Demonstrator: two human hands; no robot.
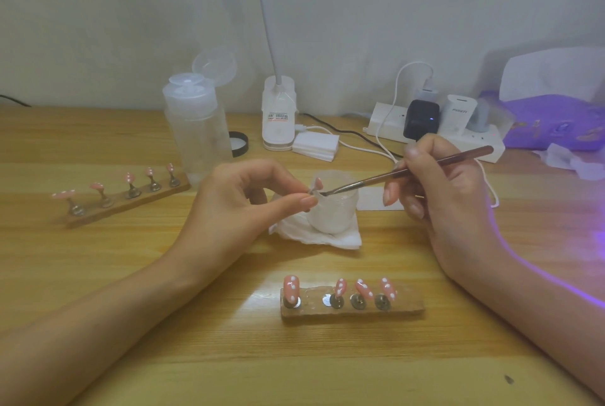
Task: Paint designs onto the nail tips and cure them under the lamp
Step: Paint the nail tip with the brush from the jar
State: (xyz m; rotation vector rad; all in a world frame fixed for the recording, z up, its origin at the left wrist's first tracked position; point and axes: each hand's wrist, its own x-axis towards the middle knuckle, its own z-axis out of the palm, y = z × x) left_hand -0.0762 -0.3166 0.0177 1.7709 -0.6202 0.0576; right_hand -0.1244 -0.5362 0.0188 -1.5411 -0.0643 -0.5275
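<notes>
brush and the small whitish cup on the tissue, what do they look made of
Brush: the handle is glossy reddish brown, likely lacquered wood or plastic. The thinner dark ferrule toward the bristles glints like metal. Cup: milky and translucent with a bumpy, patterned wall, so frosted glass or plastic; the picture cannot tell which.

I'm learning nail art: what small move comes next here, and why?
Probably dab the brush onto the pink nail tip that the left hand pinches by the cup; the right hand holds its bristles beside it.
</notes>
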